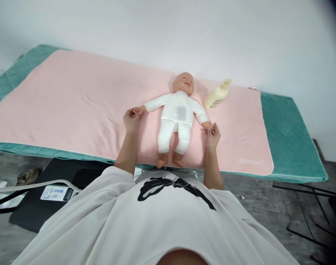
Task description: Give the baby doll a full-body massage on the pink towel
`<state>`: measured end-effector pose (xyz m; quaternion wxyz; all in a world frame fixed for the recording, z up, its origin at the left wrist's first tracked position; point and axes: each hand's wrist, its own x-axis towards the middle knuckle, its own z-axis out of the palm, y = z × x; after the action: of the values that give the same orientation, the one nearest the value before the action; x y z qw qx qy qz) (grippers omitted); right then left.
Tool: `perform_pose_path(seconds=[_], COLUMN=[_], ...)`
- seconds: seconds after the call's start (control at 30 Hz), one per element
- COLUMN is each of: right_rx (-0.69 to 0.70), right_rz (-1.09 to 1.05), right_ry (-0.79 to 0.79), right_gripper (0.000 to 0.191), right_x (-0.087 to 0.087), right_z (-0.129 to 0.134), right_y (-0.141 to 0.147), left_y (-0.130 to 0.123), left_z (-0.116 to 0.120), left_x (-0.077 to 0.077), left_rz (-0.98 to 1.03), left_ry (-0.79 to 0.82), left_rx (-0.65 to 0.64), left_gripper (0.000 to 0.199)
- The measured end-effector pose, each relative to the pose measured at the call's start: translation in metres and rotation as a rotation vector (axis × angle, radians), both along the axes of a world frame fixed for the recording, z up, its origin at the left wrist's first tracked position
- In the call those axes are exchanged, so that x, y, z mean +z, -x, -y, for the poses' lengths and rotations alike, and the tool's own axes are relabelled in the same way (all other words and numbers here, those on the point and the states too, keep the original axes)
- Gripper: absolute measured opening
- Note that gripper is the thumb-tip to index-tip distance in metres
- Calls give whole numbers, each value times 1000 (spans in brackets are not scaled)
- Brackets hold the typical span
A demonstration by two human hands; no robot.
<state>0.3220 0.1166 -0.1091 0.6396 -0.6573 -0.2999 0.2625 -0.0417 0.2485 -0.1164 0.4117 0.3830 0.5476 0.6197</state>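
A baby doll (179,110) with a white cloth body lies face up on a pink sheet (74,99), its arms spread and its feet toward me. My left hand (132,119) pinches the doll's hand on the left side of the view. On the other side, my right hand (213,135) has its fingers closed on the doll's other hand. A pale yellow pump bottle (216,96) lies tilted on the sheet, just right of the doll's head and above its arm.
Green padding (289,136) shows around the pink sheet. A white wall (168,33) rises behind. Below left are a black chair seat (32,209), a pale tube and a shoe (29,176). A black metal frame (303,209) stands on the floor at lower right.
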Motion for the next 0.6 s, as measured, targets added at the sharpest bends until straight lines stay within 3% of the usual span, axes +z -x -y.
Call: perform_pose_path(seconds=[0.23,0.6], right_rx=[-10,-85], right_rz=[27,54], right_ry=[11,24], right_gripper=[55,51], right_x=[6,10], right_z=[1,0], right_y=[3,9], left_y=[-3,-6], left_z=[2,6], left_x=[5,12], left_rz=[-18,41], left_ry=[3,-18], left_rx=[14,-12], left_gripper=[33,30])
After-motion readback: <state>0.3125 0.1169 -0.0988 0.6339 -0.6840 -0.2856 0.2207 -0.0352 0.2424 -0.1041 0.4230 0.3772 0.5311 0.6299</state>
